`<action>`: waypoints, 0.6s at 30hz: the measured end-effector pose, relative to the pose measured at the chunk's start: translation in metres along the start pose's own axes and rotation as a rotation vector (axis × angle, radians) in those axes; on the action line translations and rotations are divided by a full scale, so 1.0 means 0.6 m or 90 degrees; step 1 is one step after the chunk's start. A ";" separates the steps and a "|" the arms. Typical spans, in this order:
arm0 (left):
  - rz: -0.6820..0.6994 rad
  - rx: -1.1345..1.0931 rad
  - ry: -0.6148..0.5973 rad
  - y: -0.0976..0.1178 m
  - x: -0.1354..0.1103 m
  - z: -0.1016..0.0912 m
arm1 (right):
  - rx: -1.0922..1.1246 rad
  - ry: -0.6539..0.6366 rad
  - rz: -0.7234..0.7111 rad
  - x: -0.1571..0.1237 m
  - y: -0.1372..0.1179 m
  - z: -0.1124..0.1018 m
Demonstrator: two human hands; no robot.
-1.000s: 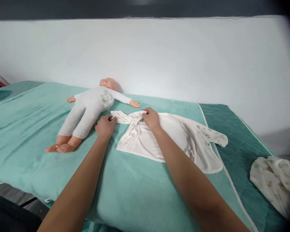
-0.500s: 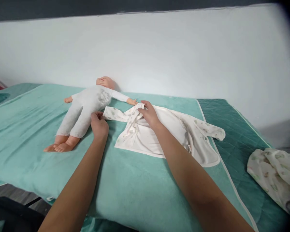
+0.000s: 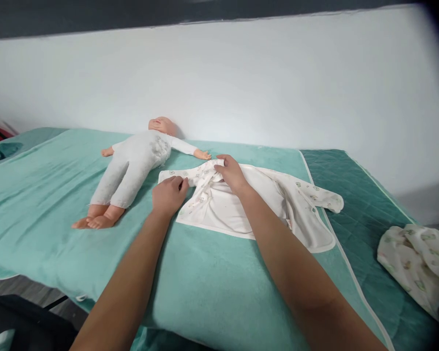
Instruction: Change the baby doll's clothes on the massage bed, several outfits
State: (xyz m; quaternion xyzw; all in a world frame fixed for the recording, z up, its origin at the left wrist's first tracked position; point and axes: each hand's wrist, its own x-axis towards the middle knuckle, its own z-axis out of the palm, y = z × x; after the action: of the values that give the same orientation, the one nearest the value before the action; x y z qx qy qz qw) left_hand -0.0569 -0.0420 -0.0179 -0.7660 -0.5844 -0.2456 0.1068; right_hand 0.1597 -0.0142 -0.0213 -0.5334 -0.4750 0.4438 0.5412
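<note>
A white baby shirt [image 3: 263,185] with small printed figures lies spread on the green sheet, its front laid open. My left hand [image 3: 170,195] is closed at the shirt's left sleeve, fingers bent against the cloth. Higher up, near the shoulder and collar, my right hand [image 3: 232,173] pinches the fabric between thumb and fingers. A baby doll [image 3: 141,153] in a white cloth body lies on its back to the left, its head toward the wall. One outstretched doll hand ends just beside the shirt's shoulder.
The light green sheet [image 3: 212,287] covers a bed against a white wall [image 3: 219,87]. A darker quilted cover [image 3: 351,195] shows at the right. Crumpled printed cloth [image 3: 417,268] lies at the right edge. A black object [image 3: 25,321] stands at the lower left.
My left hand has moved right, from the sleeve's cuff to farther along the sleeve. My right hand stays at the shirt's shoulder. The view has shifted slightly.
</note>
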 end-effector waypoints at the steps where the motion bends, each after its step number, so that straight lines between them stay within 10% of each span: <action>1: -0.010 -0.010 0.019 -0.001 -0.001 0.000 | -0.002 0.013 0.006 0.000 0.000 -0.002; 12: 0.021 -0.430 0.025 0.017 -0.040 -0.049 | -0.090 0.019 0.006 0.003 0.007 0.001; 18: 0.215 -0.141 -0.016 0.072 -0.128 -0.071 | -0.229 0.034 -0.057 -0.012 0.002 -0.008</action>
State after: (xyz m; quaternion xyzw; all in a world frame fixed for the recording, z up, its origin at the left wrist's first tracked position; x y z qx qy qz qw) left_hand -0.0420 -0.1388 -0.0144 -0.8630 -0.4186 -0.2774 0.0543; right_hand 0.1633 -0.0222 -0.0224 -0.6116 -0.5555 0.3127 0.4686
